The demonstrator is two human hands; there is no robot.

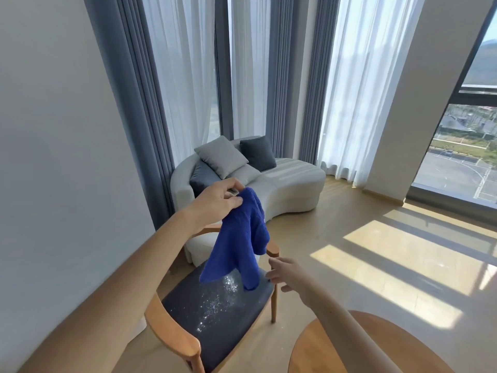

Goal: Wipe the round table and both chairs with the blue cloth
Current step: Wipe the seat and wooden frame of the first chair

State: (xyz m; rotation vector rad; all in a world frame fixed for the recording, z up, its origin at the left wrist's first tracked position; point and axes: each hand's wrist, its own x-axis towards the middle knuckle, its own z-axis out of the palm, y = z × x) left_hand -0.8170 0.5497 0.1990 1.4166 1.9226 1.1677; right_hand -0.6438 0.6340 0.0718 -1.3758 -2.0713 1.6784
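Observation:
My left hand [219, 199] pinches the top of the blue cloth [240, 240], which hangs loose in the air above a wooden chair. The chair's dark padded seat [215, 313] has white specks scattered across it, and its wooden frame [172, 335] curves around the near side. My right hand [286, 274] reaches toward the cloth's lower edge with its fingers spread, holding nothing. The round wooden table [320, 348] shows at the bottom right, partly hidden behind my right forearm. Only one chair is in view.
A curved white sofa [290, 189] with grey cushions stands behind the chair, in front of tall curtains [188, 76]. A white wall [53, 157] runs along the left. Sunlit wooden floor [376, 265] spreads to the right toward a large window [462, 157].

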